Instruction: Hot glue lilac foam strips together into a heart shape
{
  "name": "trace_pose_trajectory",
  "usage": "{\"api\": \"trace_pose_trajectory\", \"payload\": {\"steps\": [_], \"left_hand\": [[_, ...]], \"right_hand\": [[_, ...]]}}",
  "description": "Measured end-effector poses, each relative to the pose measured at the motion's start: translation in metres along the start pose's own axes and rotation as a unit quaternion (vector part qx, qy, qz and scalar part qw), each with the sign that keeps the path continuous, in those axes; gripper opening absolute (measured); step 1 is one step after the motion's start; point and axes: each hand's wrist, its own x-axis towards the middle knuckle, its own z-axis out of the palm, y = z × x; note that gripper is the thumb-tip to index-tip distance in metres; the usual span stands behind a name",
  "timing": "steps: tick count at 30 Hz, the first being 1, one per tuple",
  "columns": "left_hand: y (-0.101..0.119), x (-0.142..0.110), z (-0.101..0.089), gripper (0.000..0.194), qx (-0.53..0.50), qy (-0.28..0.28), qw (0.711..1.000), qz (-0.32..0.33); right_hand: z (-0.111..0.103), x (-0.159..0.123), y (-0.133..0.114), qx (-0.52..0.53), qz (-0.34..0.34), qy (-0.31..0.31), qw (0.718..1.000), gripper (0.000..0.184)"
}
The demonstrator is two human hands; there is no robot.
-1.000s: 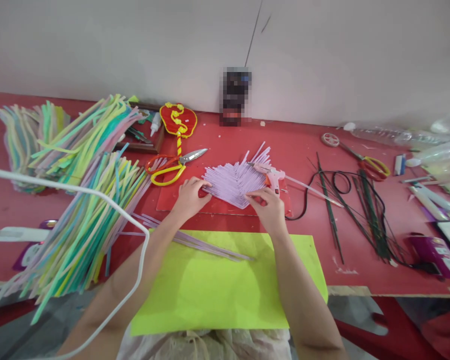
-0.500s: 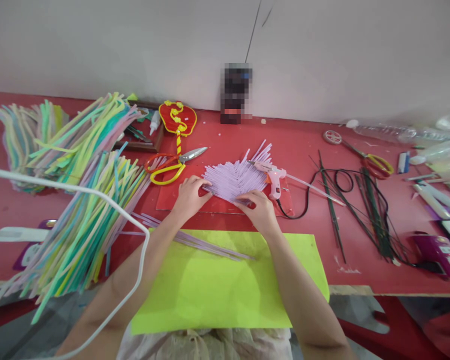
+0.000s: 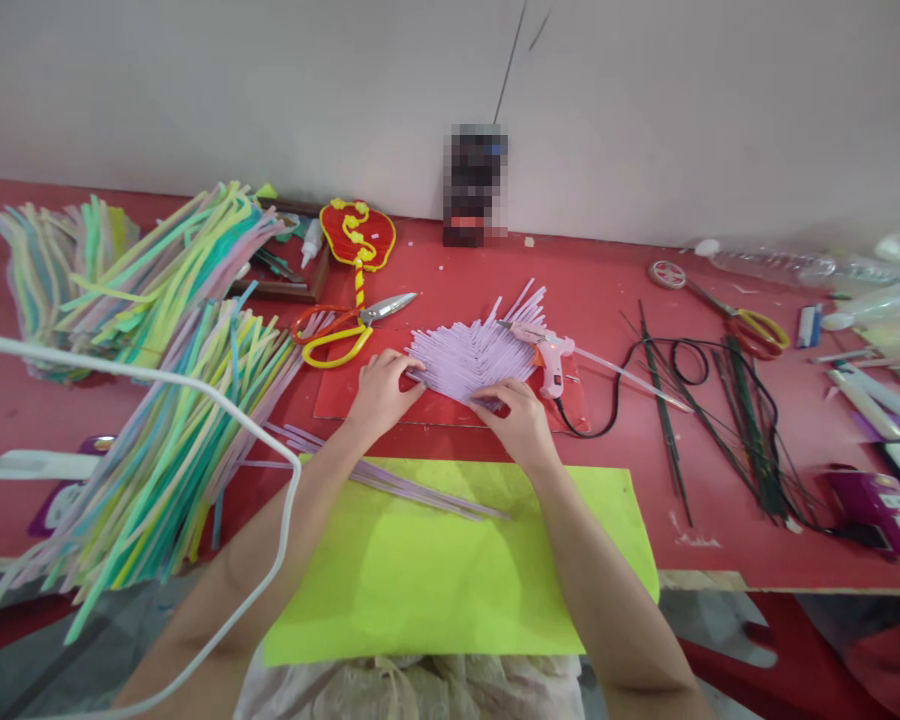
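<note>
On a red board (image 3: 337,400) lies a leaf-like panel of lavender pipe cleaners (image 3: 461,355), its stems slanting to a middle line. My left hand (image 3: 384,392) pinches its lower left edge between thumb and fingers. At the bottom edge, my right hand (image 3: 519,415) has its thumb and fingers closed on the stems; its fingertips partly cover them. A pink glue gun (image 3: 551,365) rests against the panel's right side, a clear glue stick poking out of its back. Loose lavender pipe cleaners (image 3: 420,490) lie below my left wrist, partly over a yellow-green sheet (image 3: 450,580).
Bundles of coloured pipe cleaners (image 3: 172,450) fill the left side. Scissors (image 3: 337,335) lie near a red and yellow fan-shaped ornament (image 3: 358,235). Green stems (image 3: 750,430) and a second pair of scissors (image 3: 754,330) are at right. A white cable (image 3: 289,520) crosses my left forearm.
The view has shifted very slightly. Both hands keep the same hold on the lavender panel, and nothing else has visibly moved.
</note>
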Motion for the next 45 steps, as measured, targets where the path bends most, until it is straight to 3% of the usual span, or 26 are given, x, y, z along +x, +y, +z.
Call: {"api": "trace_pose_trajectory", "payload": {"steps": [10,17,45], "left_hand": [[0.000,0.000,-0.001,0.020,-0.013,-0.001,1.000,0.008],[-0.009,0.003,0.000,0.019,-0.083,0.013,0.996,0.021],[-0.014,0.005,0.001,0.026,-0.085,0.012,0.996,0.016]], "right_hand": [[0.001,0.000,0.000,0.003,-0.007,0.005,1.000,0.012],[0.001,0.000,0.000,0.004,0.002,0.002,1.000,0.014],[0.000,0.000,-0.002,-0.001,0.012,0.000,1.000,0.012]]}}
